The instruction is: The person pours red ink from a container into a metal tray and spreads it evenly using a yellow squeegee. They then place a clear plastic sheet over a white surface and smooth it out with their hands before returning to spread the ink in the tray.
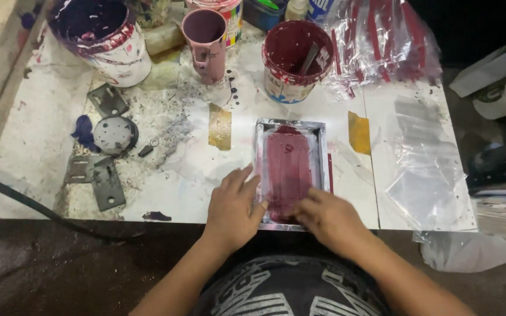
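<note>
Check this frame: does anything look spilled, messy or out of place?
Yes. Dried paint runs down the white bucket and the pink mug, and dark specks and a purple blot stain the white table. Both hands, left hand and right hand, rest on the red-inked screen frame.

A small flat frame with a silver rim is laid flat on the white table, near the front edge. Its middle is covered with dark red paint in a long patch. The frame is set with its long side running from near to far. Its near end is touched by both hands and partly hidden under them.
</note>
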